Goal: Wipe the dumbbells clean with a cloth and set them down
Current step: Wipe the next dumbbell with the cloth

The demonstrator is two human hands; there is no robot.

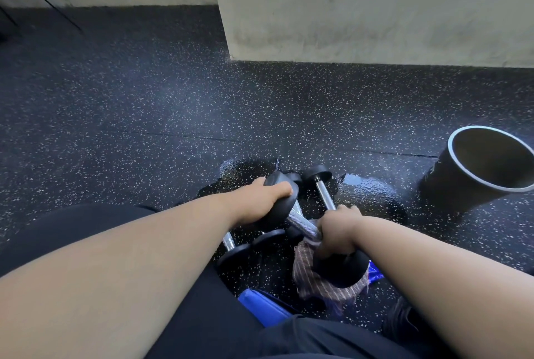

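I hold a black dumbbell (300, 221) with a chrome handle above the floor, tilted from upper left to lower right. My left hand (260, 202) grips its far head from above. My right hand (336, 233) grips a striped brownish cloth (315, 280) wrapped around the handle near the lower head, and the cloth hangs under that head. A second dumbbell (322, 185) lies on the floor behind my right hand. A third dumbbell (232, 248) lies under my left wrist, partly hidden.
A dark bucket (479, 167) with a pale rim stands to the right. Wet patches (364, 185) shine on the speckled black rubber floor. A blue object (265, 305) lies between my legs. A pale concrete pillar (375, 11) rises behind.
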